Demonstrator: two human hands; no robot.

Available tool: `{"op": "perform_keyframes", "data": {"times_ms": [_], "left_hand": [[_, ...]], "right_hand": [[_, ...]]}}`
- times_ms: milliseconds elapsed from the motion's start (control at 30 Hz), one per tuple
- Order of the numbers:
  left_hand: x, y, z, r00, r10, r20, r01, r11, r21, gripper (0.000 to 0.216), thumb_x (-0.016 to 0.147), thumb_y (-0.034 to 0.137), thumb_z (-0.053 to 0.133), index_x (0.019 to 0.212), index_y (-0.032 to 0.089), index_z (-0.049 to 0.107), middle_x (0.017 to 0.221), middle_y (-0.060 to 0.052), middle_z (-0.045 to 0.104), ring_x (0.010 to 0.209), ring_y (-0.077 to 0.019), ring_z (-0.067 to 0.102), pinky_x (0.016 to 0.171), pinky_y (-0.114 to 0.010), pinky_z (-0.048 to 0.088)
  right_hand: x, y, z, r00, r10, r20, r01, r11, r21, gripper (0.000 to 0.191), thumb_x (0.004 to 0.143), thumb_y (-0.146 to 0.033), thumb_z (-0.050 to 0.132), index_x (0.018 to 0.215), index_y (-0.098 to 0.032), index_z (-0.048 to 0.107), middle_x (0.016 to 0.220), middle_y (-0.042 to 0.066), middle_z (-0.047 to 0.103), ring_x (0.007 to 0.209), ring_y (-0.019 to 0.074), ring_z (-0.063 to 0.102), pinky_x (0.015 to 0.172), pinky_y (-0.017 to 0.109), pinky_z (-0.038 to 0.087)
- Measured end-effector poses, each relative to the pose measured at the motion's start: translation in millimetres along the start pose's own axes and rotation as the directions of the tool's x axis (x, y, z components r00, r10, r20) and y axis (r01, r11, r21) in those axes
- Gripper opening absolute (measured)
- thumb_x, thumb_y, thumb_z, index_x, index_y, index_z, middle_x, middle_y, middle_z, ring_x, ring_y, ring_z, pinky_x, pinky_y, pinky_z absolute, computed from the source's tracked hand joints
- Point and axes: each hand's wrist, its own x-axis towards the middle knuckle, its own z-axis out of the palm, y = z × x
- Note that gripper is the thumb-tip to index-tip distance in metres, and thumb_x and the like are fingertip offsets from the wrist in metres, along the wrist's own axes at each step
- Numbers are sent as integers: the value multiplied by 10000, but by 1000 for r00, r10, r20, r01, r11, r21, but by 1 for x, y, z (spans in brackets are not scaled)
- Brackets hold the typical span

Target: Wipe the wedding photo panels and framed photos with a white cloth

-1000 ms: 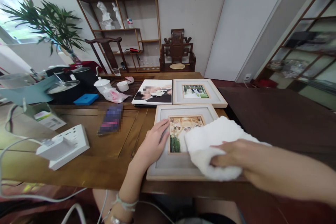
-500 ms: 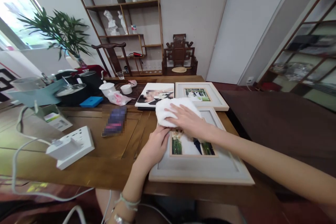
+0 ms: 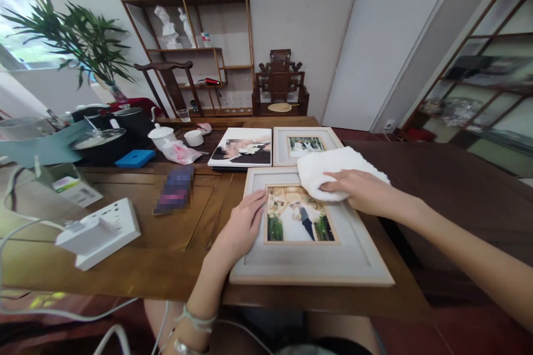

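On a frame (image 3: 308, 262) containing a photo (image 3: 302, 221), left hand (image 3: 245, 222) rests flat, right hand (image 3: 366, 192) clutches white towel (image 3: 331, 162).

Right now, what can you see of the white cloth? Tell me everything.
The white cloth looks soft, thick and fluffy, like towelling, with no visible pattern. It is bunched and folded, gripped by the right hand. It lies across the upper right part of the near picture frame and in this view hides part of the far picture frame.
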Motion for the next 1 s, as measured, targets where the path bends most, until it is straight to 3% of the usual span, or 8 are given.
{"op": "perform_keyframes", "data": {"times_ms": [167, 267, 367, 467, 567, 700, 833, 1000], "left_hand": [[2, 0, 1, 1000, 5, -6, -5, 1000, 3, 371, 916, 197, 401, 1217, 153, 613, 1342, -111, 570, 1271, -231, 506, 1093, -433, 387], [2, 1, 1, 1000, 1, -5, -1, 1000, 5, 375, 917, 192, 395, 1217, 132, 611, 1342, -117, 569, 1274, -231, 503, 1097, -425, 385], [2, 0, 1, 1000, 14, 1, -14, 1000, 15, 371, 917, 190, 391, 1204, 128, 618, 1339, -119, 571, 1274, -231, 503, 1098, -430, 384], [2, 0, 1, 1000, 26, 5, -26, 1000, 16, 362, 915, 190, 396, 1190, 138, 626, 1331, -117, 579, 1270, -232, 508, 1095, -435, 388], [2, 0, 0, 999, 33, 5, -33, 999, 9, 362, 914, 187, 400, 1192, 123, 623, 1323, -128, 583, 1268, -232, 510, 1096, -431, 387], [1, 0, 0, 999, 33, -10, -33, 999, -2, 361, 913, 175, 400, 1180, 92, 628, 1313, -148, 588, 1264, -234, 513, 1099, -425, 384], [3, 0, 0, 1000, 26, 1, -26, 1000, -4, 359, 908, 152, 389, 1166, 115, 635, 1317, -134, 587, 1254, -229, 523, 1083, -427, 403], [5, -1, -2, 1000, 17, 15, -17, 1000, 3, 378, 909, 142, 372, 1193, 102, 618, 1328, -135, 578, 1247, -223, 528, 1071, -418, 418]], "right_hand": [[-36, -35, -5, 995, 32, 94, -35, 999, 27, 739, 574, 66, 384, 1198, -247, 629, 1254, 122, 605, 1050, 300, 615, 833, 427, 500], [-64, -81, -10, 988, -65, 140, 48, 992, 118, 768, 579, 54, 402, 1218, -324, 602, 1316, 73, 570, 1050, 277, 625, 812, 398, 531], [-80, -112, -12, 979, -172, 110, 153, 974, 168, 748, 574, 25, 442, 1236, -291, 590, 1399, 75, 491, 1159, 315, 558, 837, 420, 543], [-70, -113, -4, 991, -105, 77, 89, 978, 186, 739, 580, 26, 451, 1268, -215, 573, 1401, 122, 481, 1239, 335, 484, 948, 481, 484], [-45, -91, 9, 999, -31, 15, 28, 981, 193, 727, 605, 41, 445, 1290, -171, 560, 1427, 157, 439, 1311, 340, 389, 1054, 546, 352], [-19, -78, 13, 999, -44, -7, 45, 984, 171, 693, 670, 49, 415, 1319, -160, 535, 1453, 180, 391, 1359, 347, 287, 1085, 577, 257], [-10, -118, 8, 982, -186, 18, 177, 956, 235, 609, 739, -15, 468, 1310, -212, 545, 1457, 159, 396, 1354, 360, 288, 1069, 580, 279], [-4, -160, 6, 992, -120, 25, 116, 985, 129, 347, 884, -143, 472, 1177, -162, 655, 1429, 246, 387, 1310, 461, 307, 1010, 664, 290]]}}
